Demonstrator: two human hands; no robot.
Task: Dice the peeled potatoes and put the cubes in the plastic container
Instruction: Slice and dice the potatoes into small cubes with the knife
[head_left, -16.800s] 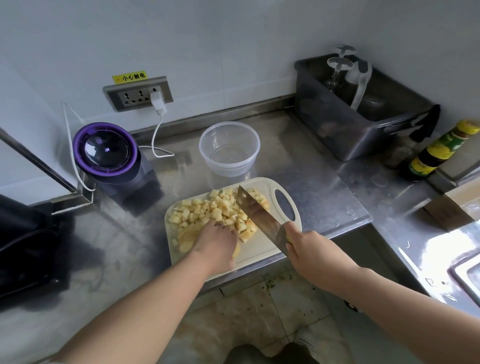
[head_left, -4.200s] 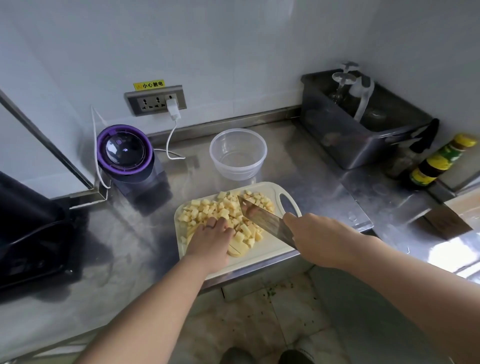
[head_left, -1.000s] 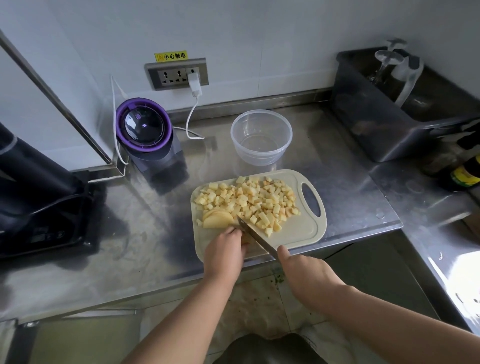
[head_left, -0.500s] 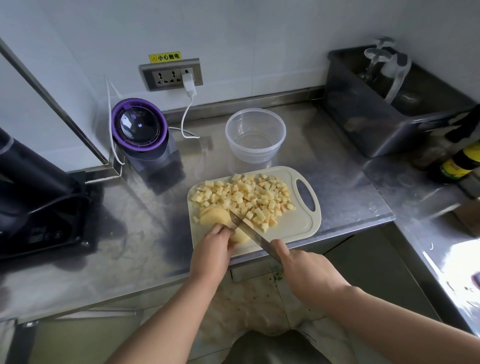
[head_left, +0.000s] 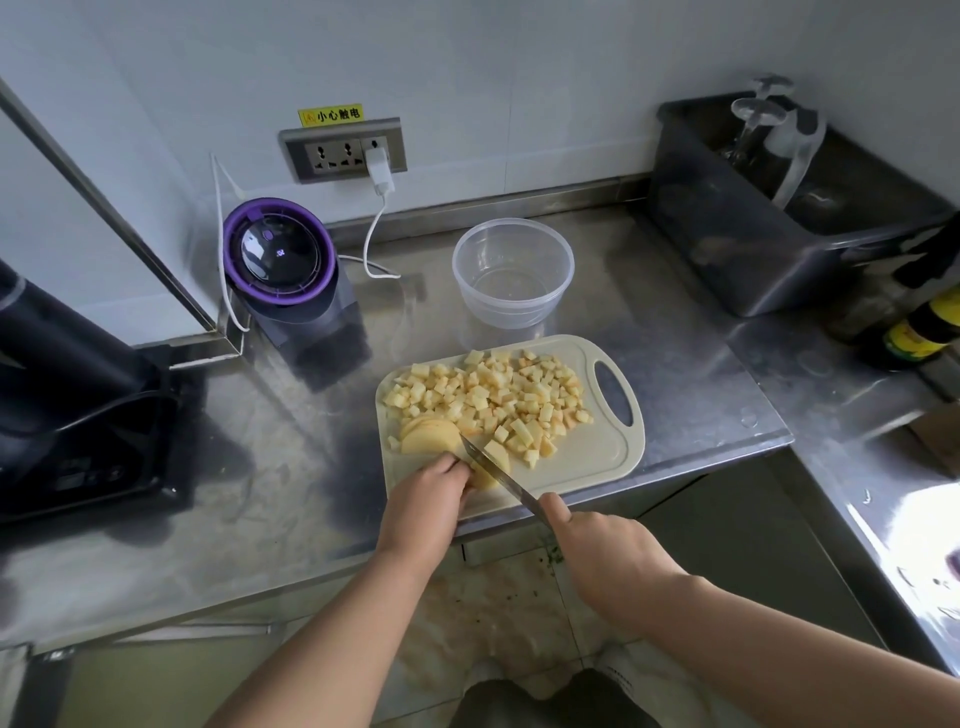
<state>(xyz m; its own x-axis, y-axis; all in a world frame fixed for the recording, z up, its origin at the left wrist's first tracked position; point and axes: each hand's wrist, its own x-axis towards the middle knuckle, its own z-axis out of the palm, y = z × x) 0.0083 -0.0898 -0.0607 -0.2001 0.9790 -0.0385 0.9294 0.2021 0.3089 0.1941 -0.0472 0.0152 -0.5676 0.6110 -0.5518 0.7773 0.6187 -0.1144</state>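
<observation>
**Fresh chunk under the knife, tub still empty**

A few seconds back it was dicing. Now it's slicing a new potato piece (head_left: 485, 477) at the front edge of the cutting board (head_left: 587, 467). The left hand (head_left: 426, 499) curls its fingers onto the piece, and the right hand (head_left: 597, 545) is wrapped round the handle of the knife (head_left: 498, 475). Cubes (head_left: 493, 395) are heaped mid-board. The plastic container (head_left: 511, 275), just behind on the bench, holds nothing, so I'd say the transfer's a way off. The wall sticker (head_left: 331, 115) reads 小心触电.
</observation>
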